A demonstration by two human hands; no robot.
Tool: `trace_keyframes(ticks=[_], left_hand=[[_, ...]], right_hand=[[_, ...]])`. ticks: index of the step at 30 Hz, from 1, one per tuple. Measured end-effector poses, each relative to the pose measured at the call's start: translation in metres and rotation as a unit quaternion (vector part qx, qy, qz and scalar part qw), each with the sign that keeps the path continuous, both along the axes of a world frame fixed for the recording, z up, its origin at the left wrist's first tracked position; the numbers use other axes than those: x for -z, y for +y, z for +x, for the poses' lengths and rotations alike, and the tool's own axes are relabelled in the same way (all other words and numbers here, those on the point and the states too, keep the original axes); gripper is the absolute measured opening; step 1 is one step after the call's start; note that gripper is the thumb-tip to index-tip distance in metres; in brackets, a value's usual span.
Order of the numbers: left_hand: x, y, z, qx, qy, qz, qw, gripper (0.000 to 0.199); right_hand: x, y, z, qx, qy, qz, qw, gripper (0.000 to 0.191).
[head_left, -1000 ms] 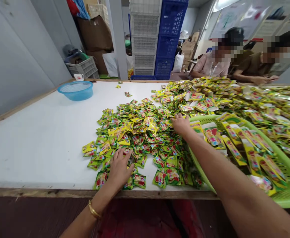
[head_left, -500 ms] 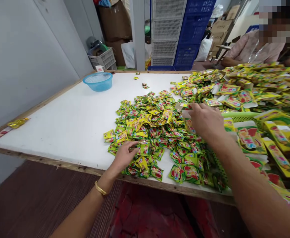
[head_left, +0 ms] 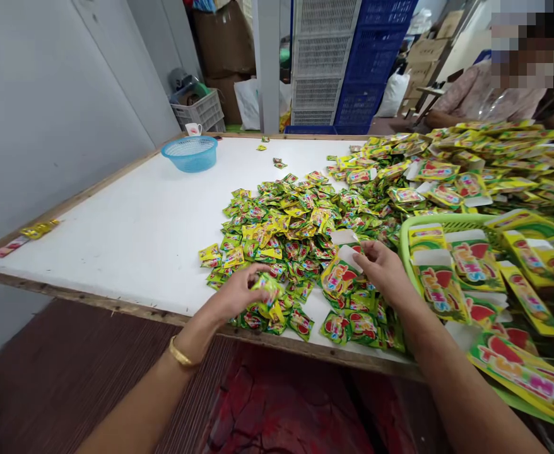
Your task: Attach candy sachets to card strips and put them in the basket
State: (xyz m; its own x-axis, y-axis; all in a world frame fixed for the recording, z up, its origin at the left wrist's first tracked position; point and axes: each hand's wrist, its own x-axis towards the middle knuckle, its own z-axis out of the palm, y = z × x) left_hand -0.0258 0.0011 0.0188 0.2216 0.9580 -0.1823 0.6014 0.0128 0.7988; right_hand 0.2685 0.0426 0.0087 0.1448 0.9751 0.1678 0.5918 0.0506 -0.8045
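My left hand (head_left: 239, 293) grips a green-and-yellow candy packet (head_left: 268, 287) between thumb and fingers, just above the near side of a heap of similar packets (head_left: 300, 214). My right hand (head_left: 383, 271) pinches a small candy box (head_left: 341, 271) by its side. The box has a watermelon picture, and its white flaps stand open at the top. It is tilted over the right part of the heap, a short way from the held packet. Close to my right forearm stands a green basket (head_left: 404, 243) filled with boxes of the same print.
A large pile of boxes (head_left: 495, 151) covers the table's far right, with a person (head_left: 485, 94) seated behind it. A blue plastic basket (head_left: 192, 154) stands at the back left of the white table (head_left: 130, 233). Stacked crates (head_left: 324, 63) rise behind the far edge.
My right hand has come back toward me with the box, now near the left hand. My left hand has picked a packet up from the heap.
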Motion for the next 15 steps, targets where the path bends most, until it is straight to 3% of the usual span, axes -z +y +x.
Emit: trace_keyframes(ticks=[2, 5, 8, 10, 12, 15], left_hand=[[0.000, -0.012, 0.005, 0.050, 0.087, -0.027, 0.995, 0.057], [0.006, -0.021, 0.017, 0.070, 0.218, -0.026, 0.973, 0.052], [0.011, -0.021, 0.022, 0.091, 0.255, 0.017, 0.962, 0.043], [0.013, -0.022, 0.020, 0.098, 0.228, 0.060, 0.967, 0.034], [0.015, -0.023, 0.015, 0.070, 0.154, 0.055, 0.984, 0.024], [0.014, -0.023, 0.012, -0.048, -0.068, -0.056, 0.995, 0.025]], right_hand=[[0.001, 0.002, -0.001, 0.000, 0.001, -0.019, 1.000, 0.037], [0.000, 0.004, -0.008, -0.008, -0.065, -0.050, 0.997, 0.038], [-0.008, -0.002, -0.019, 0.020, -0.154, 0.013, 0.988, 0.040], [-0.014, -0.013, -0.029, 0.033, -0.206, 0.099, 0.973, 0.039], [-0.016, -0.029, -0.044, -0.014, -0.206, 0.140, 0.968, 0.033], [-0.006, -0.054, -0.074, -0.116, -0.089, 0.070, 0.987, 0.028]])
